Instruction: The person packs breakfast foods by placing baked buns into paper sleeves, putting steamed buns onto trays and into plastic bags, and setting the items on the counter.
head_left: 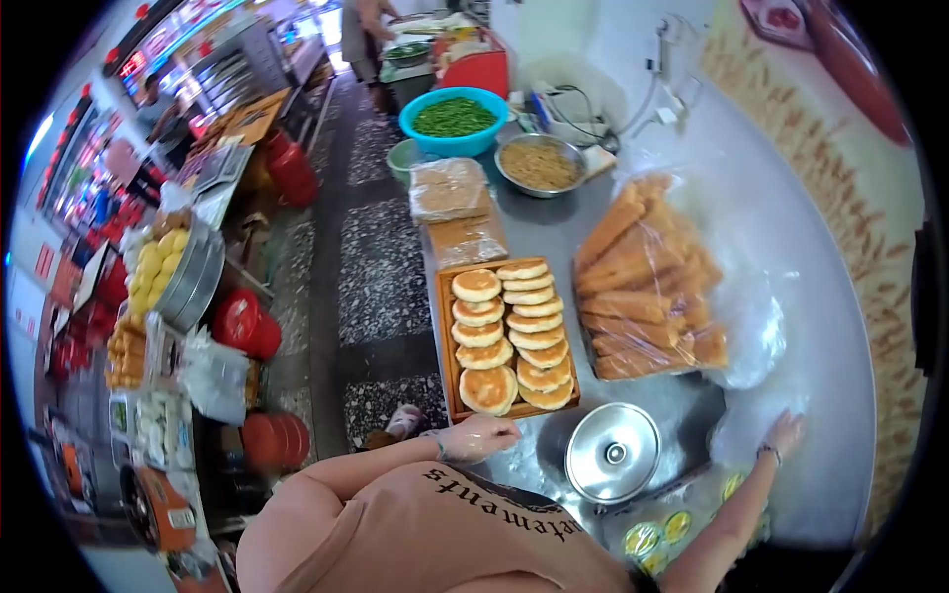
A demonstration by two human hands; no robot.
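Note:
My left hand (pixel 479 438) is at the near edge of a wooden tray (pixel 444 341), its fingers curled in; a clear film seems to cover it, and what it holds, if anything, is hidden. Two rows of browned round flatbreads (pixel 487 390) overlap in the tray. On the far right my right hand (pixel 786 432) reaches out with its fingers extended, beside thin clear plastic (pixel 736 432) on the steel counter. Between my hands sits a round metal lid (pixel 614 453). Beyond it, a large clear bag holds fried dough sticks (pixel 638 287).
Yellow-green printed lids (pixel 643 539) lie under plastic near my right forearm. Farther back stand a blue basin of chopped greens (pixel 455 117), a metal bowl of shredded food (pixel 540 165) and wrapped brown blocks (pixel 450 190). Left of the aisle are a red bucket (pixel 247 324) and a metal pot (pixel 191 277).

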